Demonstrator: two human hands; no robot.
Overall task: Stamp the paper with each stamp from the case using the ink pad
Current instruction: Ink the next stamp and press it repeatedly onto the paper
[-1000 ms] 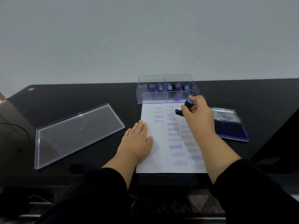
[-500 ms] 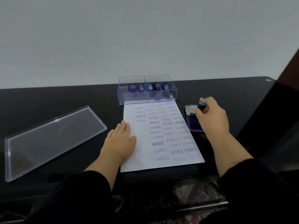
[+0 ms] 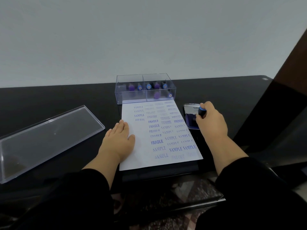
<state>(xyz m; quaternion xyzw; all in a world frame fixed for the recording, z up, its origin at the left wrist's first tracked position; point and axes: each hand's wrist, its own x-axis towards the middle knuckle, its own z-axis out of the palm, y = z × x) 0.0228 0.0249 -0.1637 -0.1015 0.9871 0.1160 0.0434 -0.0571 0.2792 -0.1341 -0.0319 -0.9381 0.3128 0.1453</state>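
Observation:
A white paper point(image 3: 142, 151) covered with several blue stamped words lies on the black table. My left hand point(image 3: 118, 141) rests flat on its left edge. My right hand point(image 3: 211, 121) grips a stamp point(image 3: 201, 111) with a blue and black handle and holds it over the blue ink pad point(image 3: 191, 121), which lies open just right of the paper. The stamp's face is hidden by my fingers. Behind the paper stands a clear plastic case point(image 3: 131, 95) holding several stamps with purple and blue tops.
The case's clear lid point(image 3: 46, 138) lies flat on the table to the left. The table's near edge point(image 3: 166, 177) runs just below the paper. A dark upright panel point(image 3: 285, 103) rises at the right.
My right hand carried the stamp from above the top of the paper rightward to the ink pad. My left hand stayed flat on the paper. The camera view swung right.

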